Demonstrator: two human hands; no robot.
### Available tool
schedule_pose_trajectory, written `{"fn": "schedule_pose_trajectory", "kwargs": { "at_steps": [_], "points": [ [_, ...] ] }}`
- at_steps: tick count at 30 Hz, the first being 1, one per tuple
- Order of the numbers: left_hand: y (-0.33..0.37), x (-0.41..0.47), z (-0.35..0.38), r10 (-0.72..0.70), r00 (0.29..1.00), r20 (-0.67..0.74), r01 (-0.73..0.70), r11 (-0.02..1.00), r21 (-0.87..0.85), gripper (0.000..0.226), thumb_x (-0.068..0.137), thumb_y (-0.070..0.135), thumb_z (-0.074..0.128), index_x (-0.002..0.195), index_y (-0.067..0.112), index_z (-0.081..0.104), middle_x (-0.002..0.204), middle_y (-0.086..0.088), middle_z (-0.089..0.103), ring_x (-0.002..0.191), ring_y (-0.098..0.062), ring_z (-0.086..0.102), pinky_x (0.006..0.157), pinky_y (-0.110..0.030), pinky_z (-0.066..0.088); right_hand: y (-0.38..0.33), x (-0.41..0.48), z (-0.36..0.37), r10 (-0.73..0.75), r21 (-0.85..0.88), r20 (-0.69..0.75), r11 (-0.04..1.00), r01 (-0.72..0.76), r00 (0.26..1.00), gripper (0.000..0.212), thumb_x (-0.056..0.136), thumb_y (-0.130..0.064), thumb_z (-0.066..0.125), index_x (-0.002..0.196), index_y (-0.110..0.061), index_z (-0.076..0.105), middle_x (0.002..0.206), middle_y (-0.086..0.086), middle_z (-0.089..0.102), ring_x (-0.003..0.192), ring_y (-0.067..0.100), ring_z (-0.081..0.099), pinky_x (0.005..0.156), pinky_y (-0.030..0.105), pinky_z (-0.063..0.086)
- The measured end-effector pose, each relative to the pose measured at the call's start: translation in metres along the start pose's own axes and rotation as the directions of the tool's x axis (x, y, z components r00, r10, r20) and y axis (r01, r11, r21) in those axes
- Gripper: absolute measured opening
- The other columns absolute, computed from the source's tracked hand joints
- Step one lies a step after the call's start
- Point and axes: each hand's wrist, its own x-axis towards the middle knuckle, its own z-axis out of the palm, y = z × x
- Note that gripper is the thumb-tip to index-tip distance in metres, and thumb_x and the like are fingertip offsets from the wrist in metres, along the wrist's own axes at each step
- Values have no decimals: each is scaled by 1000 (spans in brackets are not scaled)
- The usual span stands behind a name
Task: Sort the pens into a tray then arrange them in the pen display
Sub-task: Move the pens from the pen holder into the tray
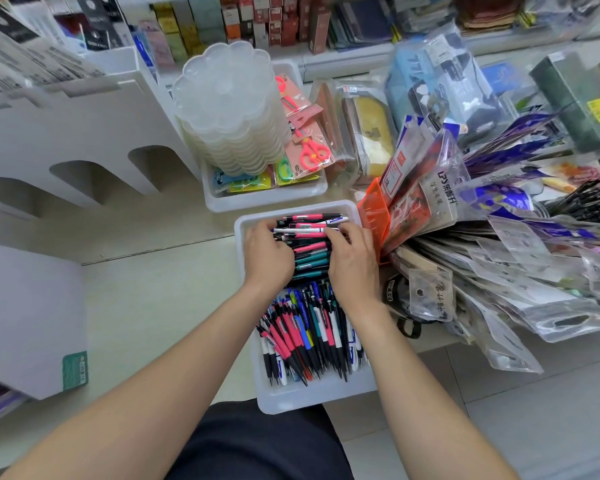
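Sits with a dark lap (257, 445) at the bottom, overlapped by the near end of a white tray (291, 398). Reaches both bare forearms over that tray's near half, filled with loose pens (302, 334) lying lengthwise, tips toward the lap: pink, black, white, blue. Works in the far half on a crosswise stack (310, 252) of pink, teal and white pens. Curls the left hand (267, 252) over the stack's left ends and bends the right hand (352, 261) over its right ends, fingertips pressing on top, clamping the bundle between the two. Has an orange divider (374, 209) just beside the tray's far right corner, leaning against a heap of clear packets (499, 271) spreading right. Faces, just past the tray's far edge, a second tray (264, 199) holding carded scissors (310, 152) and a tall pile of clear scalloped dishes (229, 105). Sees at left a white display (84, 126) with arched cut-outs, and farthest off shelves (343, 58) of boxed stock.
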Motion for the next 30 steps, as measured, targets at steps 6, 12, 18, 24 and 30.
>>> {"fn": "schedule_pose_trajectory", "kwargs": {
  "at_steps": [6, 12, 18, 24, 30],
  "points": [
    [1, -16, 0, 147, 983, 112, -159, 981, 111, 65, 92, -6, 43, 154, 14, 45, 144, -7, 61, 134, -28, 55, 111, -48, 50, -5, -2, 3, 7, 11, -20, 1000, -7, 1000, 50, 89, 11, 69, 136, -4, 67, 136, 23, 61, 130, 42, 55, 105, 55, 53],
    [-6, -25, -5, 61, 975, 213, -106, 972, 208, 53, 97, -8, 42, 148, 7, 46, 141, -16, 59, 127, -36, 59, 90, -37, 51, -10, -7, 7, -156, 55, 244, 988, 147, 957, 102, 78, 25, 53, 168, -12, 24, 176, 17, 10, 164, 34, 1, 131, 42, -6],
    [-21, -35, -7, 6, 979, 205, -54, 972, 228, 47, 101, -2, 44, 147, 6, 47, 131, -13, 63, 103, -24, 64, 92, -45, 57, -4, -11, 7, -149, 149, 135, 980, 129, 979, 79, 86, 23, 55, 157, -10, 49, 169, 17, 35, 161, 36, 23, 132, 47, 14],
    [-28, -43, -8, 99, 970, 224, -143, 971, 192, 55, 101, -3, 44, 154, 12, 45, 113, 1, 63, 96, -20, 66, 84, -35, 53, -4, -42, 1, -131, 167, 143, 980, 107, 981, 58, 98, 10, 62, 152, -11, 56, 166, 17, 40, 159, 34, 28, 129, 53, 29],
    [-42, -57, -18, 175, 954, 242, -281, 800, 530, 44, 87, -12, 54, 128, 4, 57, 122, -16, 57, 112, -36, 60, 84, -36, 43, -13, -65, -27, -8, 117, 234, 993, -20, 972, 21, 97, -19, 66, 117, -17, 71, 111, 1, 63, 97, 23, 63, 77, 41, 56]
  ]
}}
